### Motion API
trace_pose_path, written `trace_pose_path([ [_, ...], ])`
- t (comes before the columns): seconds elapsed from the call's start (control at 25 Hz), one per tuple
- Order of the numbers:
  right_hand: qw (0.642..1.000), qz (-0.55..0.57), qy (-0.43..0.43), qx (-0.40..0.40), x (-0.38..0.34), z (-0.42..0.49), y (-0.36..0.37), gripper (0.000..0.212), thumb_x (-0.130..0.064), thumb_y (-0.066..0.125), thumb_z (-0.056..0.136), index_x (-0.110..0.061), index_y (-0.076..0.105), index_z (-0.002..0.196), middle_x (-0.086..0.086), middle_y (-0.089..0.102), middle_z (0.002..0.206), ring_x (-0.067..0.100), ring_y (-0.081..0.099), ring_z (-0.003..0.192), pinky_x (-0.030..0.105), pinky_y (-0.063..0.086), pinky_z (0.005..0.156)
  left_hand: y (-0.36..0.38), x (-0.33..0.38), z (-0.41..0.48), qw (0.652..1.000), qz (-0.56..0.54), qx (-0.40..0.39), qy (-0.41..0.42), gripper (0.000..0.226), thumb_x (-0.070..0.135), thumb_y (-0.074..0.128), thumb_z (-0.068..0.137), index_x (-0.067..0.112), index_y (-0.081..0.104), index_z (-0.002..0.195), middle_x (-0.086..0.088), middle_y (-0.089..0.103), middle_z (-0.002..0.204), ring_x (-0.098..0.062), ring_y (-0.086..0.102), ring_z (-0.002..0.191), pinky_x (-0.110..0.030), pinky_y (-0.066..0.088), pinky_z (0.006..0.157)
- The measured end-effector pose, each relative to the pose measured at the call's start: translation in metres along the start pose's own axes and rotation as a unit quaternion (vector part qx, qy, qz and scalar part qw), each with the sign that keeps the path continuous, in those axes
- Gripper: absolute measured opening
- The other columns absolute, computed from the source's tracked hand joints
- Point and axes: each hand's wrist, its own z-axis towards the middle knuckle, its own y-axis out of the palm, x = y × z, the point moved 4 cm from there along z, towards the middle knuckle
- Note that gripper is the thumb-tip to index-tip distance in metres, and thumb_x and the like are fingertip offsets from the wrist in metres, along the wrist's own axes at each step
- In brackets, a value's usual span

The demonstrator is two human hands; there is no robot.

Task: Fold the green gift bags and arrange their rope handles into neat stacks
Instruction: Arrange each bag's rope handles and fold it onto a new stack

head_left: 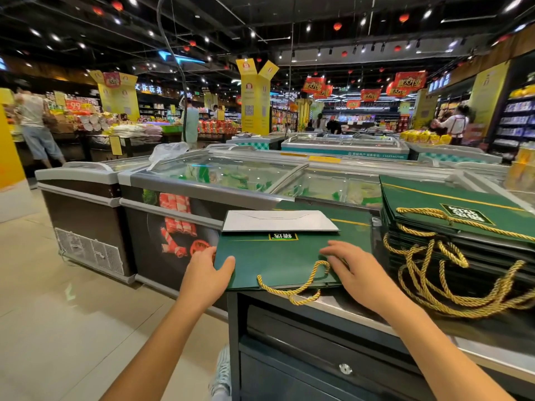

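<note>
one stack of folded bags (pixel 451 218) right of right hand (pixel 357 270), its loose ropes (pixel 428 282) may snag; green gift bag (pixel 272 261) under both hands, could slip off counter (pixel 341 306); left hand (pixel 205 273) grips bag's edge, right hand flat, fingers spread; rope handle (pixel 289 292) dangling between hands

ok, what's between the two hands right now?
Head view: the bare green face of the gift bag, plus its rope handle looping over the near edge by the right hand. Left hand grips its left edge.

Tall bag stack (pixel 457 227) walls the right; open aisle (pixel 72 285) lies left of the counter (pixel 333 307).
</note>
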Motion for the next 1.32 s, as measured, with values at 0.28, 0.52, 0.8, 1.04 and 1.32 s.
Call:
trace_pose_path([
  [0.28, 0.999, 0.034, 0.009, -0.018, 0.005, -0.003, 0.01, 0.032, -0.024, 0.048, 0.106, -0.027, 0.065, 0.133, -0.009, 0.058, 0.143, 0.011, 0.049, 0.136, 0.03, 0.038, 0.114, 0.003, 0.056, -0.011, 0.965, 0.183, 0.021, 0.185, 0.031, 0.035, 0.059, 0.097, 0.022, 0.066, 0.125, 0.003, 0.056, 0.124, -0.018, 0.045, 0.124, -0.035, 0.038, 0.104],
  [0.52, 0.999, 0.038, 0.012, -0.013, 0.005, -0.005, 0.009, 0.032, -0.024, 0.048, 0.106, -0.028, 0.065, 0.132, -0.01, 0.06, 0.141, 0.01, 0.051, 0.133, 0.024, 0.038, 0.106, 0.058, 0.103, -0.041, 0.884, 0.28, -0.233, 0.293, 0.06, 0.067, 0.065, 0.083, 0.031, 0.059, 0.131, 0.011, 0.055, 0.127, -0.01, 0.048, 0.118, -0.034, 0.042, 0.101],
  [0.8, 1.0, 0.026, 0.011, -0.013, 0.006, -0.005, 0.009, 0.032, -0.026, 0.046, 0.106, -0.028, 0.066, 0.131, -0.012, 0.063, 0.137, 0.011, 0.053, 0.13, 0.027, 0.039, 0.103, 0.038, 0.121, -0.015, 0.93, 0.153, -0.213, 0.257, 0.005, 0.023, 0.062, 0.098, 0.022, 0.066, 0.097, 0.007, 0.069, 0.087, -0.007, 0.067, 0.072, -0.022, 0.054, 0.068],
  [1.04, 0.999, 0.039, 0.014, -0.019, 0.007, -0.006, 0.01, 0.032, -0.027, 0.045, 0.107, -0.031, 0.065, 0.13, -0.013, 0.063, 0.136, 0.012, 0.055, 0.126, 0.025, 0.041, 0.094, 0.016, 0.149, -0.002, 0.925, 0.142, -0.185, 0.299, 0.007, 0.021, 0.068, 0.095, 0.017, 0.074, 0.095, 0.01, 0.069, 0.08, 0.007, 0.057, 0.066, -0.009, 0.04, 0.06],
  [1.32, 0.999, 0.023, 0.025, -0.025, 0.006, -0.006, 0.009, 0.032, -0.028, 0.042, 0.107, -0.034, 0.064, 0.13, -0.009, 0.069, 0.125, 0.011, 0.063, 0.093, 0.035, 0.051, 0.086, -0.025, 0.186, 0.008, 0.934, 0.062, -0.114, 0.333, 0.008, 0.018, 0.068, 0.096, 0.014, 0.072, 0.101, 0.001, 0.072, 0.087, -0.005, 0.066, 0.075, -0.017, 0.056, 0.072],
])
